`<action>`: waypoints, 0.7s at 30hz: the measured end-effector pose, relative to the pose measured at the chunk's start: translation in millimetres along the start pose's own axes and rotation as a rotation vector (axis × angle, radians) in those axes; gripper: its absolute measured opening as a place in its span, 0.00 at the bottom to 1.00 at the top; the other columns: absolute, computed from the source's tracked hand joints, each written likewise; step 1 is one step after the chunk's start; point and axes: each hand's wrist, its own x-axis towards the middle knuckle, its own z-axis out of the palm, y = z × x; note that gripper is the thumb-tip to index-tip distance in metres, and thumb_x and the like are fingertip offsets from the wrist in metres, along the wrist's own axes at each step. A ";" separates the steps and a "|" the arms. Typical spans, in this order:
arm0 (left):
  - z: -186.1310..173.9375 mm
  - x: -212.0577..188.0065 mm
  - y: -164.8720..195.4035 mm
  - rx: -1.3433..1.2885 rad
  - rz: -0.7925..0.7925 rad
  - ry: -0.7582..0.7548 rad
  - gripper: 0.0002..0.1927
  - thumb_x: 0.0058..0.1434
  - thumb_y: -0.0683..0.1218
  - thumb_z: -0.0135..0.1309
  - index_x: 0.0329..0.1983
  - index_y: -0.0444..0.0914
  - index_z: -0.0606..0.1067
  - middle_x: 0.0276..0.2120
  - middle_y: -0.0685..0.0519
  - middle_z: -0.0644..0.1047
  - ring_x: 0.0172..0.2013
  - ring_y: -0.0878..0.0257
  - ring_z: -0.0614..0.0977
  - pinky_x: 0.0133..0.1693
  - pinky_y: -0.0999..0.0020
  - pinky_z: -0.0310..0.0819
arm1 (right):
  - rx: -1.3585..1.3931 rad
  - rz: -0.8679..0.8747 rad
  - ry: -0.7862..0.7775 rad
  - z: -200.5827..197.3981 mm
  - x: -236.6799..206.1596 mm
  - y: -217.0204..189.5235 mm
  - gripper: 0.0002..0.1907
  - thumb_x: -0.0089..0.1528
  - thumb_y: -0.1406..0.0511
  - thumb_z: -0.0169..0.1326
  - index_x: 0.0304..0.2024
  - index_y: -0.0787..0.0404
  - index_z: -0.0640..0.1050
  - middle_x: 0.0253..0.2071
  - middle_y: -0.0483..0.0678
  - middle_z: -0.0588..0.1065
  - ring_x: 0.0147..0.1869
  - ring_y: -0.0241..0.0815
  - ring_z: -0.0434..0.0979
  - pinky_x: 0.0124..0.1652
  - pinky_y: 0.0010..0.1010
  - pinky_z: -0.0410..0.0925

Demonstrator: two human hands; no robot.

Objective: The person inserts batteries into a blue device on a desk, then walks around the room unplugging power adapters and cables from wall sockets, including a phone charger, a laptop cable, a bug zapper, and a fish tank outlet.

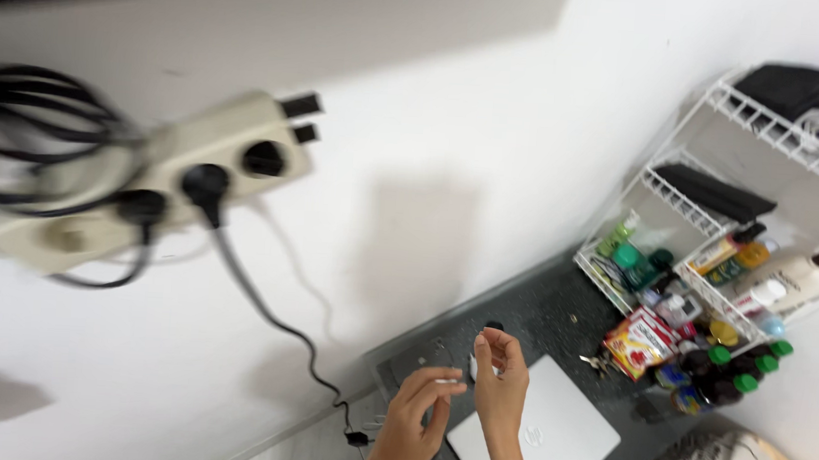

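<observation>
My left hand (417, 418) and my right hand (501, 382) are raised close together at the bottom middle, above a dark counter (542, 309). Left fingertips pinch a small white object (449, 380). My right hand has its fingers curled, with a small white piece (472, 365) at its thumb side. The blur hides what the white thing is. A closed white laptop (549, 433) lies on the counter just under and right of my hands.
A beige power strip (157, 172) hangs on the white wall at the left, with black plugs (206, 185) and a black cable (271, 321) running down. A white wire rack (714, 215) with several bottles and a red packet (640, 341) stands at the right.
</observation>
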 end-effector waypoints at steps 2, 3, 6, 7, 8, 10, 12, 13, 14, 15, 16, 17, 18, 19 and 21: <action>-15.0 -7.2 17.2 -0.004 0.078 0.062 0.11 0.64 0.32 0.52 0.44 0.37 0.79 0.49 0.51 0.81 0.50 0.57 0.83 0.47 0.65 0.81 | 0.050 -0.064 -0.046 1.5 -8.4 -28.3 0.14 0.65 0.62 0.54 0.48 0.65 0.79 0.42 0.51 0.81 0.47 0.41 0.82 0.49 0.32 0.73; -20.7 -8.9 22.6 0.018 0.108 0.106 0.11 0.63 0.32 0.52 0.43 0.37 0.79 0.48 0.51 0.81 0.49 0.57 0.84 0.46 0.66 0.81 | 0.081 -0.092 -0.075 2.0 -10.4 -40.9 0.14 0.65 0.62 0.54 0.48 0.65 0.79 0.42 0.51 0.81 0.48 0.41 0.82 0.49 0.31 0.73; -49.6 -19.9 39.2 0.090 0.170 0.240 0.12 0.60 0.31 0.52 0.41 0.37 0.80 0.47 0.51 0.81 0.47 0.56 0.84 0.45 0.66 0.80 | 0.132 -0.164 -0.163 10.1 -24.4 -80.1 0.15 0.66 0.61 0.53 0.49 0.66 0.78 0.41 0.51 0.82 0.48 0.41 0.83 0.49 0.30 0.74; -60.7 -19.7 43.1 0.120 0.182 0.288 0.12 0.59 0.31 0.51 0.41 0.37 0.80 0.47 0.51 0.81 0.47 0.56 0.84 0.45 0.66 0.80 | 0.129 -0.190 -0.187 13.4 -28.1 -92.8 0.15 0.66 0.62 0.53 0.50 0.66 0.77 0.41 0.51 0.82 0.47 0.41 0.83 0.49 0.30 0.75; -71.9 -18.8 47.2 0.150 0.194 0.337 0.13 0.58 0.31 0.51 0.41 0.37 0.80 0.47 0.51 0.81 0.47 0.55 0.84 0.45 0.65 0.80 | 0.127 -0.217 -0.212 17.7 -31.5 -105.2 0.16 0.66 0.62 0.53 0.50 0.67 0.77 0.40 0.52 0.82 0.47 0.41 0.83 0.49 0.30 0.75; -96.2 -11.5 56.6 0.224 0.167 0.471 0.12 0.60 0.31 0.52 0.41 0.37 0.80 0.47 0.50 0.80 0.47 0.55 0.84 0.44 0.65 0.80 | 0.119 -0.275 -0.250 28.8 -38.8 -129.9 0.16 0.66 0.61 0.53 0.50 0.66 0.77 0.40 0.51 0.82 0.47 0.40 0.84 0.48 0.30 0.76; -120.2 -2.2 67.3 0.318 0.183 0.598 0.10 0.63 0.33 0.52 0.43 0.37 0.78 0.48 0.49 0.78 0.50 0.54 0.81 0.48 0.64 0.79 | 0.108 -0.314 -0.295 39.6 -47.2 -151.6 0.17 0.66 0.60 0.53 0.50 0.66 0.77 0.40 0.51 0.82 0.47 0.40 0.84 0.47 0.29 0.76; -132.8 3.8 72.5 0.376 0.214 0.656 0.09 0.64 0.34 0.52 0.44 0.37 0.77 0.50 0.49 0.78 0.54 0.53 0.80 0.52 0.63 0.79 | 0.103 -0.325 -0.320 45.9 -51.5 -161.5 0.17 0.66 0.59 0.52 0.51 0.66 0.77 0.40 0.51 0.82 0.46 0.39 0.84 0.46 0.29 0.75; -147.1 8.5 77.9 0.467 0.206 0.675 0.10 0.65 0.36 0.52 0.48 0.37 0.76 0.52 0.49 0.77 0.57 0.52 0.77 0.56 0.60 0.74 | 0.097 -0.335 -0.346 53.0 -56.0 -171.1 0.18 0.66 0.59 0.52 0.51 0.66 0.78 0.41 0.50 0.82 0.46 0.39 0.84 0.45 0.29 0.75; -162.7 14.3 82.5 0.559 0.197 0.692 0.12 0.65 0.37 0.53 0.52 0.36 0.75 0.54 0.48 0.76 0.59 0.52 0.74 0.60 0.56 0.68 | 0.123 -0.360 -0.369 61.9 -59.3 -181.3 0.19 0.67 0.58 0.52 0.51 0.66 0.78 0.41 0.51 0.82 0.46 0.39 0.84 0.45 0.29 0.75; -176.4 21.4 86.3 0.595 0.187 0.710 0.15 0.65 0.38 0.54 0.56 0.36 0.74 0.57 0.48 0.74 0.62 0.51 0.73 0.62 0.55 0.65 | 0.147 -0.383 -0.391 70.7 -61.6 -191.2 0.20 0.67 0.57 0.52 0.51 0.67 0.78 0.41 0.51 0.83 0.46 0.39 0.84 0.45 0.29 0.75; -190.3 27.4 89.4 0.633 0.176 0.727 0.18 0.65 0.39 0.54 0.59 0.36 0.72 0.59 0.47 0.73 0.64 0.51 0.71 0.64 0.54 0.62 | 0.172 -0.403 -0.413 79.7 -64.4 -200.2 0.20 0.67 0.56 0.53 0.51 0.67 0.77 0.41 0.51 0.83 0.45 0.39 0.84 0.45 0.28 0.74; -204.2 33.1 92.3 0.671 0.167 0.739 0.22 0.65 0.40 0.54 0.62 0.36 0.70 0.62 0.47 0.71 0.66 0.50 0.69 0.65 0.52 0.58 | 0.165 -0.405 -0.408 88.8 -66.5 -209.3 0.21 0.66 0.56 0.53 0.51 0.67 0.78 0.40 0.50 0.82 0.45 0.39 0.83 0.44 0.28 0.74; -216.2 37.5 94.6 0.716 0.169 0.745 0.24 0.65 0.40 0.55 0.64 0.36 0.68 0.63 0.47 0.70 0.67 0.50 0.67 0.66 0.51 0.56 | 0.155 -0.405 -0.400 97.1 -68.0 -217.9 0.22 0.66 0.55 0.54 0.51 0.67 0.78 0.40 0.50 0.82 0.45 0.38 0.83 0.43 0.27 0.74; -236.9 45.8 96.9 0.803 0.173 0.751 0.29 0.65 0.41 0.56 0.69 0.37 0.65 0.66 0.48 0.67 0.70 0.50 0.64 0.68 0.49 0.52 | 0.160 -0.431 -0.374 112.5 -70.0 -234.2 0.23 0.65 0.54 0.55 0.51 0.67 0.78 0.38 0.49 0.82 0.44 0.37 0.83 0.42 0.26 0.73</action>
